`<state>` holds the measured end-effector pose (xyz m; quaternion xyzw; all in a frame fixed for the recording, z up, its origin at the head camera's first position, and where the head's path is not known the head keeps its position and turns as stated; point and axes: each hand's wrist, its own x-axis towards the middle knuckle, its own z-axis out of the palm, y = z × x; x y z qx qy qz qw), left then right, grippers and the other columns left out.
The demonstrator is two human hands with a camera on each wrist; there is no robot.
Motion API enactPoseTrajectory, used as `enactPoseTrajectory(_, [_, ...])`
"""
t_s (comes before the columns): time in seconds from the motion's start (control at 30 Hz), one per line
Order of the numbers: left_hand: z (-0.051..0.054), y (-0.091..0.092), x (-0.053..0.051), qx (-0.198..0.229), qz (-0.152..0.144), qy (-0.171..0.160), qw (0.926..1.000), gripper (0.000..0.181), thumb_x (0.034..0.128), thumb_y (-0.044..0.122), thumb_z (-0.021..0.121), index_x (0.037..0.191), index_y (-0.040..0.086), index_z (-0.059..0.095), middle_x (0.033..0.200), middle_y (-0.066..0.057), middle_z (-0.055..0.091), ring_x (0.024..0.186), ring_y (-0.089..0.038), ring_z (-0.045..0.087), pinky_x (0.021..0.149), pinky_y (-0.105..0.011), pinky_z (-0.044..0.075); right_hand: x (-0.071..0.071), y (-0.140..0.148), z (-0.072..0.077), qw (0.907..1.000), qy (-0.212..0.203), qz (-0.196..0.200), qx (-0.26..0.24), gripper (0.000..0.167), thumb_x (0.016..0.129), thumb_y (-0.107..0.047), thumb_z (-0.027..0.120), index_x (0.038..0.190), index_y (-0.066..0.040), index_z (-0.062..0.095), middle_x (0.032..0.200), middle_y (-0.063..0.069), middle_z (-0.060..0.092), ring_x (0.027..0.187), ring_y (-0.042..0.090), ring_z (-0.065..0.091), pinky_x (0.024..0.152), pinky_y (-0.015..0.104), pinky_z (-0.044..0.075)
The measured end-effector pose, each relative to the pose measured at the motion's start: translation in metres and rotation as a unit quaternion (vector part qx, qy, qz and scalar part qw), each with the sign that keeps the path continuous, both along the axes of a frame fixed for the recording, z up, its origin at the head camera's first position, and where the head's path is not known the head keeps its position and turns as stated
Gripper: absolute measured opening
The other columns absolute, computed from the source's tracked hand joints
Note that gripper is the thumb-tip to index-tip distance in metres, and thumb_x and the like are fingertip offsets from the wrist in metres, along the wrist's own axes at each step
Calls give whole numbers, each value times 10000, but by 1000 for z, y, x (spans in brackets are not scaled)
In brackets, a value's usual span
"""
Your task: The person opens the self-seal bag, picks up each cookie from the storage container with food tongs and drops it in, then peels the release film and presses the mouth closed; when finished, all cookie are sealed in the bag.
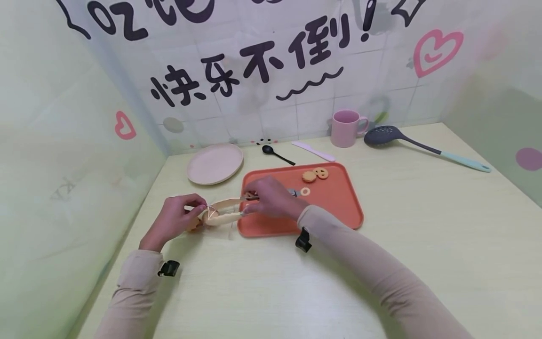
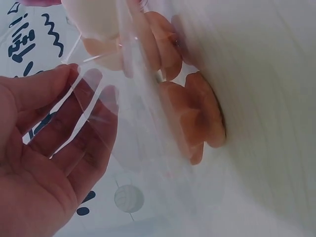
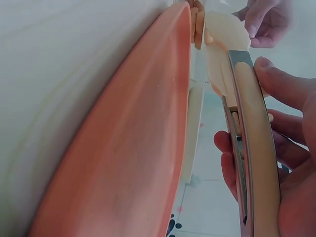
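My left hand [image 1: 175,216] pinches the edge of a clear plastic bag [image 2: 143,148] between thumb and fingertips. Several brown biscuits [image 2: 192,118] show through the bag, close to the table. My right hand [image 1: 273,197] grips a pair of tongs [image 3: 256,143] with metal-edged handles and cream tips. Those tips [image 3: 224,29] reach left to the bag's mouth, beside my left fingers. In the head view a round biscuit [image 1: 210,217] lies between the tongs' arms at their far end; whether they squeeze it I cannot tell.
Under my right hand lies an orange tray [image 1: 334,212] bearing two biscuits [image 1: 309,176] and a small pale ring [image 1: 305,191]. Behind stand a pink plate [image 1: 215,164], black spoon [image 1: 275,154], lilac knife [image 1: 313,151] and pink mug [image 1: 345,129]. A slotted ladle [image 1: 423,146] lies right.
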<state>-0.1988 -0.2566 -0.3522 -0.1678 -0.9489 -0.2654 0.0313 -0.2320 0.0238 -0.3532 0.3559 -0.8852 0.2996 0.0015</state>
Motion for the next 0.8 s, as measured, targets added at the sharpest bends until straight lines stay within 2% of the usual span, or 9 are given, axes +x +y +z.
enactPoseTrajectory(0.13, [-3, -3, 0, -63, 13, 15, 10000, 111, 986, 113, 638, 991, 63, 738, 971, -103, 762, 921, -229, 705, 804, -400, 628, 1, -3, 0, 10000, -37, 20, 78, 384, 800, -404, 844, 1039, -116, 756, 724, -16, 536, 667, 107, 387, 611, 240, 273])
enactPoseTrajectory(0.23, [-6, -5, 0, -114, 19, 31, 9999, 109, 983, 109, 643, 987, 68, 744, 969, -95, 764, 909, -219, 706, 793, -387, 628, 2, -2, 1, 9998, -178, -47, 122, 344, 799, -417, 843, 951, -132, 725, 724, -18, 508, 664, 109, 371, 611, 243, 279])
enactPoseTrajectory(0.4, [-9, -6, 0, -43, 34, -17, 10000, 101, 976, 99, 649, 986, 63, 743, 956, -98, 762, 850, -219, 734, 746, -358, 629, 6, 13, 7, 9985, -458, -297, 73, 264, 820, -394, 833, 856, -212, 644, 755, -33, 564, 671, 123, 428, 627, 263, 364])
enactPoseTrajectory(0.53, [-9, -5, -1, -65, 7, -37, 10000, 101, 972, 104, 657, 990, 65, 748, 963, -89, 766, 829, -222, 742, 736, -338, 628, 4, 37, 11, 9979, -499, -415, 77, 236, 836, -374, 821, 889, -222, 648, 797, -43, 606, 719, 139, 493, 659, 286, 416])
enactPoseTrajectory(0.6, [-9, -4, -1, -111, 5, -16, 9999, 99, 968, 110, 664, 989, 75, 754, 971, -78, 768, 842, -221, 738, 747, -336, 627, 2, 53, 12, 9978, -461, -473, 78, 252, 831, -362, 826, 890, -192, 649, 788, -12, 588, 733, 161, 495, 667, 300, 409])
enactPoseTrajectory(0.8, [-7, -4, 0, -136, 8, -38, 9999, 90, 956, 103, 678, 988, 89, 761, 979, -65, 767, 842, -205, 730, 750, -347, 620, -7, 109, 17, 9955, -47, -876, 359, 326, 791, -364, 856, 921, -131, 670, 824, 57, 620, 786, 194, 531, 701, 322, 409])
